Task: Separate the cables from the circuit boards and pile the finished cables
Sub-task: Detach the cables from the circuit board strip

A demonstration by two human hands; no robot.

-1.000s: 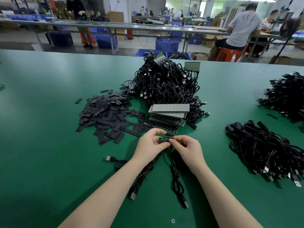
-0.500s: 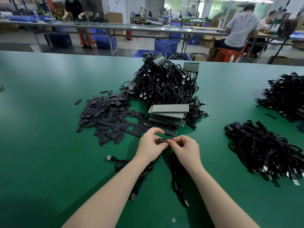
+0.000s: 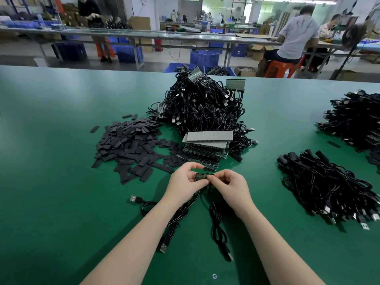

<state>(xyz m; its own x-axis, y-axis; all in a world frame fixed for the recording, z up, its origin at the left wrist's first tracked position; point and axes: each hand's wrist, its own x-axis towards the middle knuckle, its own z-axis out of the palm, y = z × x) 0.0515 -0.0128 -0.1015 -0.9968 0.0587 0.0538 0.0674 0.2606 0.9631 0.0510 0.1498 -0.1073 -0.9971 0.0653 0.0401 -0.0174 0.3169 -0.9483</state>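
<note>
While I watch from the head view, my left hand (image 3: 186, 181) and right hand (image 3: 230, 185) both pinch a small circuit board (image 3: 202, 177) | its cables (image 3: 185, 210) trail down over the green table (image 3: 51, 182) | finished cable pile (image 3: 329, 188) lies at right.

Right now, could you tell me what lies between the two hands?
In the head view, a small circuit board strip bridges the gap, pinched by the left hand and the right hand.
</note>
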